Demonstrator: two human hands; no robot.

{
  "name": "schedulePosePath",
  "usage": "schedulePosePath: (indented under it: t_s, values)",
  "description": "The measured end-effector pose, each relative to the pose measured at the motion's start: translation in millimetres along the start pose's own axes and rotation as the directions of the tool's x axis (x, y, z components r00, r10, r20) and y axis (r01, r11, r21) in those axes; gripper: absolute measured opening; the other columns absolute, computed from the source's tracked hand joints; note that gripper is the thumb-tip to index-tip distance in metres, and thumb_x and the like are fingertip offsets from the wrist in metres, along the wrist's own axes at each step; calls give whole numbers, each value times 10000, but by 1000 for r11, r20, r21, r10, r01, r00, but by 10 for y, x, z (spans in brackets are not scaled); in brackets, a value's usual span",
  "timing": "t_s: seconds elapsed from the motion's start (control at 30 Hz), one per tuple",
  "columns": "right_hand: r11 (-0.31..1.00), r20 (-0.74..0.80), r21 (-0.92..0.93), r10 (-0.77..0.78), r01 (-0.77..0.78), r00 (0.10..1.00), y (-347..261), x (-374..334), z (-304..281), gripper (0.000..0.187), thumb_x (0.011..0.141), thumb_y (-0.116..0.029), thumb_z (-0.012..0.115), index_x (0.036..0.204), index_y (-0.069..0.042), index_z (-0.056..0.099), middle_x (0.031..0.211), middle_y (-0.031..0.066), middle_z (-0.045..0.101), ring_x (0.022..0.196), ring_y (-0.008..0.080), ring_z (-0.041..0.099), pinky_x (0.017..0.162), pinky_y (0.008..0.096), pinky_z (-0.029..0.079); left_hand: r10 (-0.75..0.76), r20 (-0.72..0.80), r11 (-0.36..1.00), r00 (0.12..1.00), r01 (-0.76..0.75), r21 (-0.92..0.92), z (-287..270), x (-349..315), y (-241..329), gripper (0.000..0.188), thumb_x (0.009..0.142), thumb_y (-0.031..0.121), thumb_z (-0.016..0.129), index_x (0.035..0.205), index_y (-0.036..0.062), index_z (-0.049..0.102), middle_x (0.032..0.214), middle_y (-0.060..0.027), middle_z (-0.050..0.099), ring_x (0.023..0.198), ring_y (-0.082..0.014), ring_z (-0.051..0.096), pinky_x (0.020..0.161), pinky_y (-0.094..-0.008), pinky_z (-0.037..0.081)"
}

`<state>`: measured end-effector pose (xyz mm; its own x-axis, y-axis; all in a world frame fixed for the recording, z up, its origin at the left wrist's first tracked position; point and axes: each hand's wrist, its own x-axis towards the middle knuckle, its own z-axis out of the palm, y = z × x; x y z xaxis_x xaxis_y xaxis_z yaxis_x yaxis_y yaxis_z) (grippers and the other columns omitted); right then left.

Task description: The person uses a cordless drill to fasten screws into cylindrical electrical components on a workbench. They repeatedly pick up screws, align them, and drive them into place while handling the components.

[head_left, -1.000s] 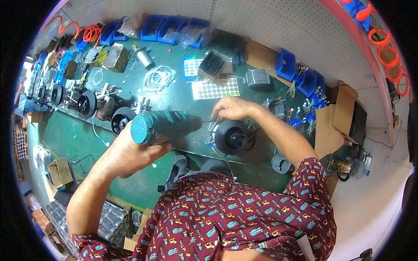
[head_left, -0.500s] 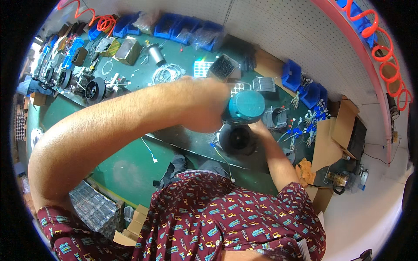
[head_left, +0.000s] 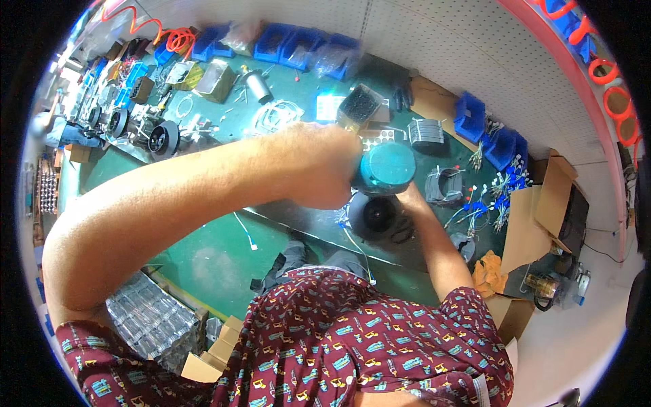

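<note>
My left hand is closed around a teal power tool, seen nearly end-on over the bench. Its fingers wrap the tool's left side, and the grip itself is mostly hidden. Just below the tool in the picture sits a black round housing with a dark hollow centre. My right hand reaches in beside that housing, mostly hidden behind the tool, so its fingers do not show. A thin cable with a small connector trails from the housing toward the bench's near edge.
Behind the hands stand an open box of small dark parts and a white tray with round holes. Coiled grey cables lie to the right, near an open cardboard box. Blue bins line the back.
The view has turned slightly, so the bench things appear farther right. My left hand keeps hold of the teal tool above the black housing, and my right hand stays beside it.
</note>
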<state>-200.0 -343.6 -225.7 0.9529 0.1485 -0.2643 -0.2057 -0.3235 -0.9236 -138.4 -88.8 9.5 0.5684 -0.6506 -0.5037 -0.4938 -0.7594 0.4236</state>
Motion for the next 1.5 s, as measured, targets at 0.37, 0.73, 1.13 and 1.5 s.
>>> schedulePosePath:
  t_s: [0.37, 0.73, 1.13, 1.5]
  values:
    - [994, 71, -86, 81, -74, 994, 532, 257, -68, 361, 878, -341, 741, 998, 0, 728, 752, -3, 634, 674, 78, 528, 602, 283, 429, 69, -99, 995, 993, -76, -70, -270, -138, -1, 424, 805, 280, 736, 1146, 41, 659, 972, -214, 713, 923, -374, 681, 821, -438, 543]
    - [729, -383, 670, 173, 144, 907, -777, -493, -247, 203, 950, 40, 489, 1104, 74, 617, 1090, 205, 684, 989, 288, 696, 887, 375, 598, 108, -509, 910, 854, -292, -296, 400, -1522, -1040, 510, 869, 106, 713, 1345, 52, 539, 1227, -123, 636, 1111, -197, 599, 948, -360, 495]
    - [333, -138, 939, 157, 80, 978, -1254, -518, 2033, 319, 912, 94, 451, 1219, 97, 539, 1230, 262, 617, 1174, 376, 619, 1051, 436, 515, -165, -419, 390, 893, -331, -859, 1454, -2637, -2228, 295, 864, 140, 786, 1103, 39, 646, 890, -20, 644, 753, -128, 596, 674, -284, 499]
    - [338, -194, 931, 132, 140, 972, -1070, -430, 2393, 202, 992, -43, 539, 1166, 43, 597, 1121, 203, 677, 1025, 304, 686, 924, 392, 582, -118, -357, 432, 927, -276, -858, 1279, -2533, -2392, 237, 883, 122, 746, 1076, 33, 641, 880, -32, 646, 750, -136, 610, 676, -290, 507]
